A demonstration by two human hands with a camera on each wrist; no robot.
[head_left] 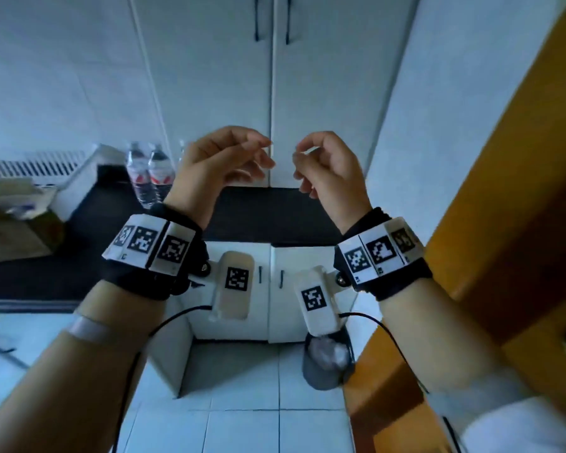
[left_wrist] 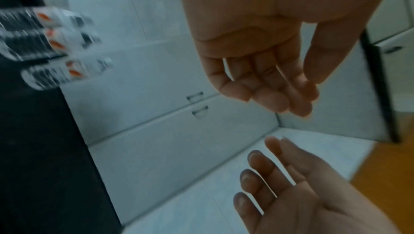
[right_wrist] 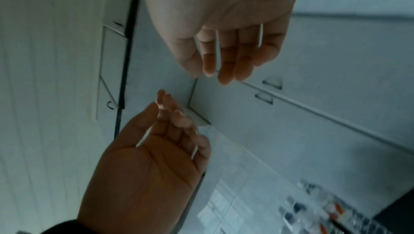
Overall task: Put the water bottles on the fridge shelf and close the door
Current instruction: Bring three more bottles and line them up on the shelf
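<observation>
Three clear water bottles (head_left: pixel 149 173) with red-and-white labels stand together on a dark countertop (head_left: pixel 268 210) at the left; my left wrist partly hides the third. The left wrist view shows them blurred (left_wrist: pixel 44 43), and so does the right wrist view (right_wrist: pixel 325 211). My left hand (head_left: pixel 252 158) and right hand (head_left: pixel 307 165) are raised side by side over the counter. Their fingers are loosely curled and hold nothing. The left hand (left_wrist: pixel 280 87) and right hand (right_wrist: pixel 224 52) are empty in the wrist views too. I cannot tell which door is the fridge.
Tall white doors (head_left: pixel 272 76) with black handles rise behind the counter, and low white cabinet doors (head_left: pixel 272 289) sit below it. An orange wooden door (head_left: pixel 520 191) stands at the right. A cardboard box (head_left: pixel 13 220) lies at the left, and a grey bin (head_left: pixel 327 364) stands on the tiled floor.
</observation>
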